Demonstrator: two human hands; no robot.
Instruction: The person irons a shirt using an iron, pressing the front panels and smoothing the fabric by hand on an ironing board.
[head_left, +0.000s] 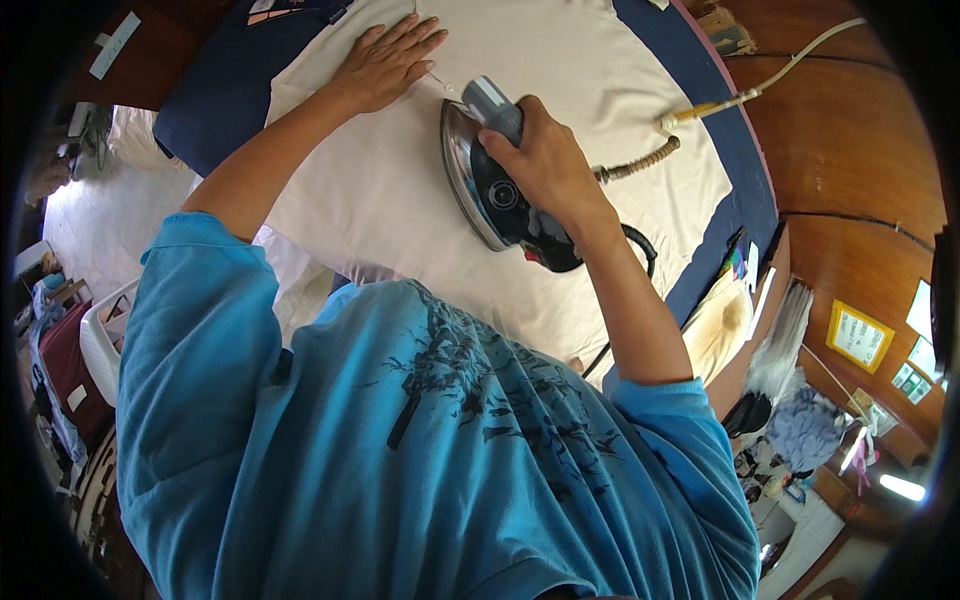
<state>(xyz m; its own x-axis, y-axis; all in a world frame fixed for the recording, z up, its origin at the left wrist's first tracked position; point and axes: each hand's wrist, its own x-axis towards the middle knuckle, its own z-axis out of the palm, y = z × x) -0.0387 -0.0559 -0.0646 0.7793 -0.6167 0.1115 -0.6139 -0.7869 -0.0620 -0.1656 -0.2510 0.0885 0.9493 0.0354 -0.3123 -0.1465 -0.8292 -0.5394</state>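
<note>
Below our bright blue printed cotton shirt (430, 450), our right hand (545, 165) clamps the black-and-steel pressing iron (490, 195) on the cream cloth sheet (400, 190), which we should keep taut under our left hand (385, 62), fingers together and flat, well ahead of the soleplate.

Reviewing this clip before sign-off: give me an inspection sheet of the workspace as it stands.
Surface: navy padded ironing board, mostly covered.
Job's things: cream cloth spread flat; steam iron standing on it.
Clutter: paper slips at the board's far edge; scorched pad beside the board.
Grippers: left hand flat on the cloth; right hand closed on the iron's handle.
Cables: sprung cord from the iron; pale hose across the wooden floor.
Surroundings: white basket, piled laundry, framed notice.
</note>
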